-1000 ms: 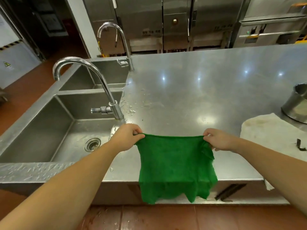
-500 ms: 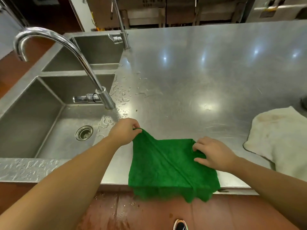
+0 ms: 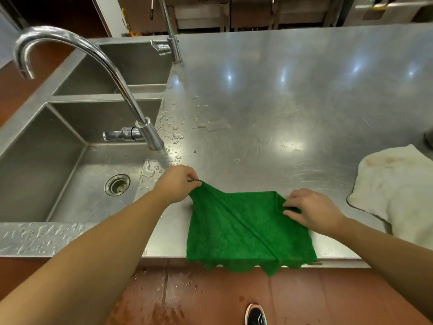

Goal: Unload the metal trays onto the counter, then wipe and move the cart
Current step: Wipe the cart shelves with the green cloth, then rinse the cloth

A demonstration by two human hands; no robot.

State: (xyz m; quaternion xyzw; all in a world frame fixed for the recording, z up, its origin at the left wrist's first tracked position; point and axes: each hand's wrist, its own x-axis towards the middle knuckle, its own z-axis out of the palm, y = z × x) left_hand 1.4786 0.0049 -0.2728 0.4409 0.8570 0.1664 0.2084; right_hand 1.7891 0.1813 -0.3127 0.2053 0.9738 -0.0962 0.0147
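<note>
- Green cloth [image 3: 246,231] lies spread on the steel counter [image 3: 293,102] at its near edge. I log a diagonal crease across it, and its ragged near hem hangs over the edge.
- Left hand [image 3: 175,185] pinches the cloth's far-left corner between thumb and fingers. The corner is raised a little off the steel.
- Right hand [image 3: 312,211] pinches the far-right corner, where a small flap is folded over. The hand sits above the cloth's right side.
- Near basin [image 3: 46,172] is left of the cloth, with a drain [image 3: 117,184] in its bottom. A gooseneck faucet [image 3: 105,66] arches over it from the counter's edge.
- I see a second basin [image 3: 121,66] and a second faucet [image 3: 172,38] farther back.
- Water droplets [image 3: 174,132] dot the steel beside the near faucet's base, just beyond the left hand.
- White cloth [image 3: 398,191], stained, lies rumpled on the counter to the right, apart from the green one.
- Shoe [image 3: 255,314] tip shows on the reddish, wet-spotted floor [image 3: 210,296] below the counter edge.
</note>
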